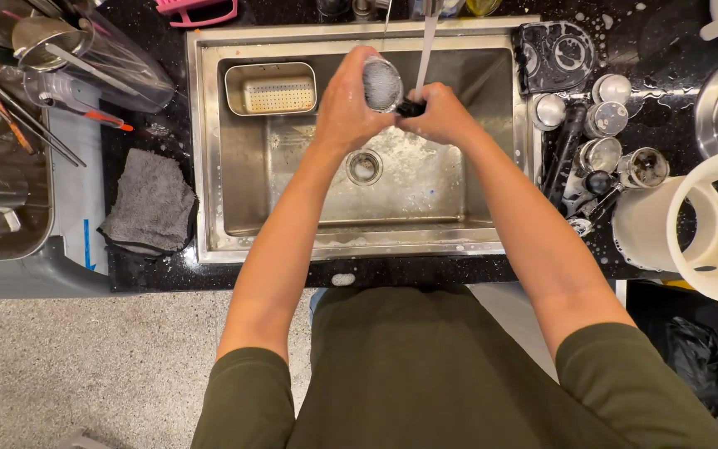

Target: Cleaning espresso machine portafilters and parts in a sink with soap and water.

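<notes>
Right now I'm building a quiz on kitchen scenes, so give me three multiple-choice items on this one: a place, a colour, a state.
1. Where does the grey cloth lie?
A. in the sink
B. on the counter left of the sink
C. on the floor

2. What colour are the person's sleeves?
A. white
B. red
C. olive green

3. What state is the tap in?
A. running
B. off
C. covered by a towel

Answers:
1 B: the cloth sits on the dark counter beside the sink.
2 C: both sleeves are olive green.
3 A: a water stream falls to where the left hand and right hand hold a round metal strainer.
</notes>
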